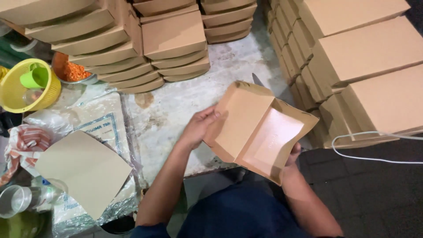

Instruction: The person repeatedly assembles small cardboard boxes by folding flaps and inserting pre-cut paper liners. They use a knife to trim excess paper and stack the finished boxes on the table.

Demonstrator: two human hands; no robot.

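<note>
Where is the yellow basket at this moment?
The yellow basket sits at the far left of the head view, beside the bowl of orange food and left of the stacked boxes.

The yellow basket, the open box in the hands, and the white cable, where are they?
yellow basket [9, 94]: head view, on its front rim.
open cardboard box [240, 119]: head view, on the lid flap.
white cable [352, 134]: head view, on the upper strand of its loop.

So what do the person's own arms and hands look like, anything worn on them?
Both the left hand and the right hand are bare: no gloves, and no rings or watch that can be made out. The forearms are uncovered too. A dark blue short sleeve shows at the left upper arm, matching the dark blue garment on the body.
</note>
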